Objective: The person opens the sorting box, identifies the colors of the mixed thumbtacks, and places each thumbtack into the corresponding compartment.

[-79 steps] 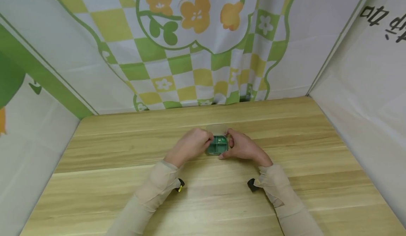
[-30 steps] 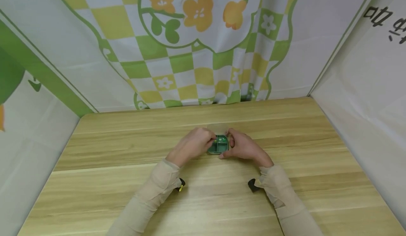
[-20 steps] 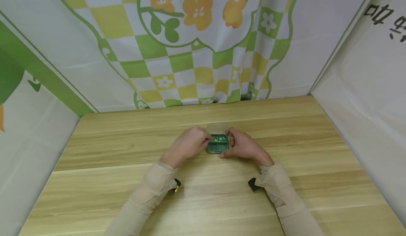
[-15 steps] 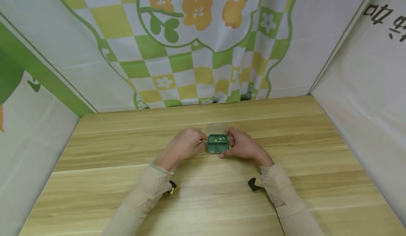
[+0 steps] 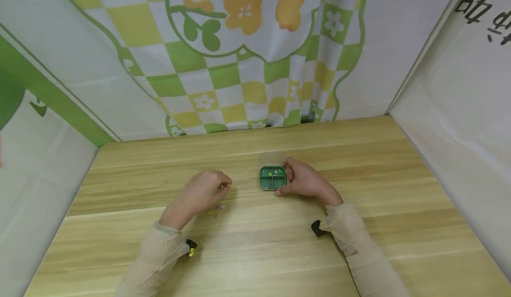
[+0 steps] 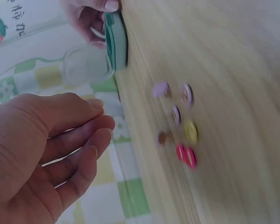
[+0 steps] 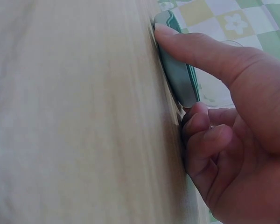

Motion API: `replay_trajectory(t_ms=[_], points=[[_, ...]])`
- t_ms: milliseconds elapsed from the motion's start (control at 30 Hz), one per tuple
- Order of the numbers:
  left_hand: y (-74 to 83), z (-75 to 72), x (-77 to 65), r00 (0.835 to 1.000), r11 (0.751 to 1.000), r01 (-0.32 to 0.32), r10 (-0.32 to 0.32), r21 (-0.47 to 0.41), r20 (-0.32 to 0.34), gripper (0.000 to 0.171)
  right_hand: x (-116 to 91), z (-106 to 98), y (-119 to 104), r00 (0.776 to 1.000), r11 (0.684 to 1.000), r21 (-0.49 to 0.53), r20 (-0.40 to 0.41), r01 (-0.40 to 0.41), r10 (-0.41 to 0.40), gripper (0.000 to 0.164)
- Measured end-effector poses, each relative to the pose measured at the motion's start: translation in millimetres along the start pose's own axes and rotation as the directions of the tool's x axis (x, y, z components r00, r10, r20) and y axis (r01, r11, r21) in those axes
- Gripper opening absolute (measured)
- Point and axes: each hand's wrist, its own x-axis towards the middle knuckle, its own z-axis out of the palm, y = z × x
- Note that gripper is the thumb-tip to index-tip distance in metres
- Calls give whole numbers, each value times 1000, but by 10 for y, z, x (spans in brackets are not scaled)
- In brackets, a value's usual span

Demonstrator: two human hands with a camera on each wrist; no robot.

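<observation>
A small green pill box (image 5: 273, 189) with divided compartments lies on the table, its clear lid (image 5: 272, 158) swung back. My right hand (image 5: 305, 180) grips the box's right side; the right wrist view shows the thumb along its front edge and curled fingers at its near end. A yellow piece and a pale one sit in the far compartments. Left of the box, my left hand (image 5: 199, 195) hovers with loosely bent fingers and nothing visible between them. Below it lie several small button-like pieces, including a yellow one (image 6: 191, 131), a pink one (image 6: 190, 157) and a lilac one (image 6: 161, 89).
The wood-grain table (image 5: 255, 252) spreads around both hands. Behind it hangs a checked, flowered curtain (image 5: 223, 75), with pale walls at either side. A black wrist camera (image 5: 191, 246) with a yellow mark sits under the left wrist, another (image 5: 317, 228) under the right.
My left hand has drawn back from the box toward the lower left, to above the loose pieces. A yellow piece now shows in the far left compartment. The right hand keeps its grip.
</observation>
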Motion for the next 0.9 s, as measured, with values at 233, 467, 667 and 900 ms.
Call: replay_trajectory(t_ms=[233, 467, 667, 900], points=[[-101, -65, -279, 998, 998, 57, -56, -6, 26, 13, 5, -10, -9, 1000, 1000, -5, -3, 10, -10, 69], [-78, -22, -489, 997, 1000, 10, -11, 7, 73, 22, 8, -16, -7, 1000, 1000, -7, -9, 7, -7, 69], [-86, 22, -562, 998, 1000, 2, -1, -1, 55, 43, -3, -19, -5, 1000, 1000, -5, -7, 6, -6, 69], [-123, 48, -580, 996, 1000, 14, -14, -3, 90, 28, -6, -16, -26, 1000, 1000, 6, -4, -3, 3, 70]])
